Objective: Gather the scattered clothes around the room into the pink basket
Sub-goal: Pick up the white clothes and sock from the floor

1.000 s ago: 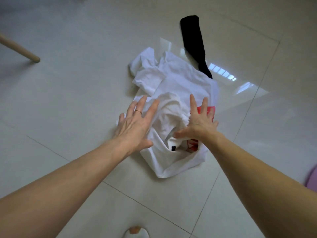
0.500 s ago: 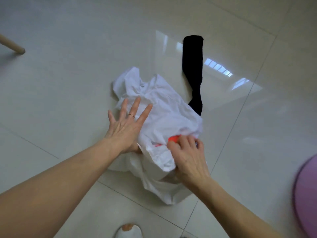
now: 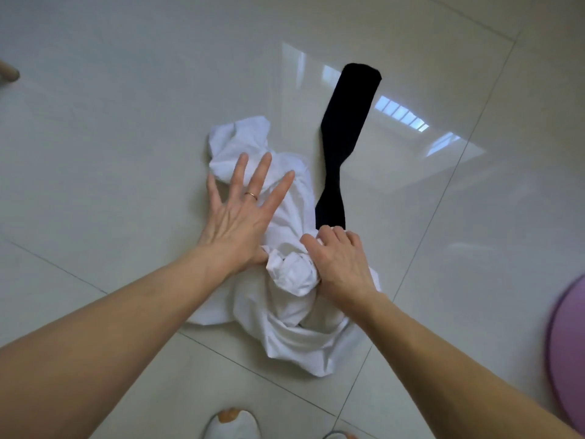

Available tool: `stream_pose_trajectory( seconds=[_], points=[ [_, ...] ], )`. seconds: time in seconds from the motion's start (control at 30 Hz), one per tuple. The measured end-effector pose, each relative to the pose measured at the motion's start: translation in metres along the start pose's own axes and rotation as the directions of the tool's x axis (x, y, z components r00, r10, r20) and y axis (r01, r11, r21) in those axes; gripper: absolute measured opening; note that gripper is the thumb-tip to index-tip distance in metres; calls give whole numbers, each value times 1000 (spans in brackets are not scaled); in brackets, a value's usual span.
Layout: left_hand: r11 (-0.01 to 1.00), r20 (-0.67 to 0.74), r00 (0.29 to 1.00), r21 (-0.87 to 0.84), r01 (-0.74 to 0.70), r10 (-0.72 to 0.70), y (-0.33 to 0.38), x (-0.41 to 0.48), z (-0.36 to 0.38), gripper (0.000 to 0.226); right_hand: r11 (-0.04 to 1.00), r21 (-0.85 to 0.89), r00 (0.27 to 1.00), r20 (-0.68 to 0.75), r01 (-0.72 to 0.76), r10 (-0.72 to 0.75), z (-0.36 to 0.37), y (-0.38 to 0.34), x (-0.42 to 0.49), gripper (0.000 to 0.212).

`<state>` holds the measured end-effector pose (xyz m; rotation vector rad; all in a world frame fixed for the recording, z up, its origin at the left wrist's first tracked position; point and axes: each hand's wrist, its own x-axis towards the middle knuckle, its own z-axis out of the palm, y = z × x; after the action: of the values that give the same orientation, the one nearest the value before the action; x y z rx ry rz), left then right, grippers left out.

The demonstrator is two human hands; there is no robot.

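On the pale tiled floor [image 3: 126, 137], at its right margin in the head view, only a blurred curve of the pink basket [image 3: 566, 359] shows; what lies in it cannot be told. None of the clothes is seen inside it.

A crumpled white garment [image 3: 285, 327] lies on the floor in the middle, across a grout line [image 3: 438, 201] that runs diagonally past its right side. The left hand [image 3: 240, 217], wearing a ring [image 3: 251, 194], lies flat on the far part of the cloth, its grip apart with fingers straight and spread. The right hand [image 3: 342, 264] has its grip clamped on a bunched fold of the same garment, fingers curled round it.

A long black stocking [image 3: 345, 128] stretches away on the floor beyond, its near end meeting the white cloth just by the right hand's knuckles.

Bare tile lies open to the left and far side of the garment, and between it and the basket. A wooden leg [image 3: 8, 72] stands at the far left margin, well apart. A slipper [image 3: 232, 424] shows at the bottom margin.
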<state>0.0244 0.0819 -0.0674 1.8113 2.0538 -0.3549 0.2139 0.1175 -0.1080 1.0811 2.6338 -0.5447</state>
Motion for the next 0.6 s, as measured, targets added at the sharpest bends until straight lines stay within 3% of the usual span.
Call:
stream_pose_trajectory(
  seconds=[0.07, 0.1, 0.13, 0.17, 0.2, 0.23, 0.3, 0.37, 0.4, 0.47, 0.53, 0.6],
  points=[
    [999, 182, 983, -5, 38, -37, -5, 10, 1, 123, 986, 139, 983, 171, -91, 67, -8, 6, -2, 59],
    [999, 281, 959, -18, 50, -43, -6, 12, 4, 125, 921, 321, 941, 320, -221, 114, -21, 11, 0, 72],
    [998, 347, 937, -34, 60, -45, -5, 12, 7, 126, 768, 523, 888, 443, -369, 125, -40, 17, 7, 82],
    [997, 373, 927, -45, 65, -43, -4, 11, 10, 127, 546, 703, 872, 475, -456, 116, -57, 24, 16, 87],
    [997, 365, 930, -51, 60, -37, -1, 8, 14, 125, 363, 812, 889, 432, -457, 153, -73, 30, 27, 88],
    [997, 335, 942, -54, 51, -30, 2, 5, 18, 122, 296, 858, 901, 353, -420, 254, -83, 37, 39, 89],
    [997, 253, 967, -63, 49, -32, 8, 1, 26, 117, 379, 847, 887, 206, -373, 414, -87, 48, 60, 94],
    [997, 177, 983, -55, 52, -42, 13, 1, 32, 120, 390, 821, 869, 233, -416, 436, -78, 44, 76, 105],
    [997, 143, 989, -51, 50, -42, 14, 1, 34, 121, 410, 792, 868, 284, -452, 408, -68, 39, 79, 107],
    [997, 81, 995, -55, 54, -50, 15, 3, 33, 122, 583, 669, 887, 358, -461, 291, -52, 25, 80, 96],
    [998, 63, 996, -34, 60, -58, 13, 4, 29, 115, 762, 552, 909, 399, -340, 117, -49, 7, 67, 62],
    [999, 60, 998, 20, 36, -38, 10, 1, 28, 108, 851, 484, 901, 433, -202, -32, -55, -8, 42, 50]
  ],
)
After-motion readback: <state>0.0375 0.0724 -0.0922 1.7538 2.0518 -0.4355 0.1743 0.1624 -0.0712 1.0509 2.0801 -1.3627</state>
